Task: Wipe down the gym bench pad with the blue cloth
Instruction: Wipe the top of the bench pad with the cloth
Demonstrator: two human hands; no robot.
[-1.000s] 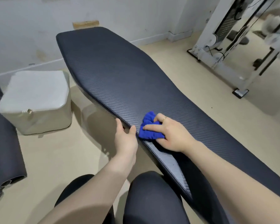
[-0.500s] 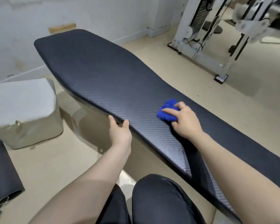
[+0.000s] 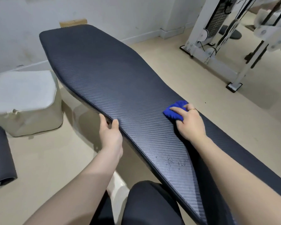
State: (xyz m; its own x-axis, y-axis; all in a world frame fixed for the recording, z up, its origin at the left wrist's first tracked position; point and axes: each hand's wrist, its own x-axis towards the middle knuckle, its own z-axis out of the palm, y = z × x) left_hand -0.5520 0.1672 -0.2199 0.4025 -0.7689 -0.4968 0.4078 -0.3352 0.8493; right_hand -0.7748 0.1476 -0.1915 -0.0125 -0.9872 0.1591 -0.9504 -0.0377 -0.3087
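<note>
The long black bench pad with a carbon-weave texture runs from the far left wall toward the lower right. A bunched blue cloth lies on the pad near its right edge, pressed down under the fingers of my right hand. My left hand grips the pad's near left edge, thumb on top and fingers curled underneath. Small pale specks sit on the pad closer to me, between my forearms.
A white padded block stands on the beige floor left of the bench. A dark rolled mat lies at the far left. A white cable machine frame stands at the back right. My dark-clad knees are below the pad.
My right hand has slid the blue cloth across the pad from its near left edge toward the right edge. My left hand has stayed gripping the left edge.
</note>
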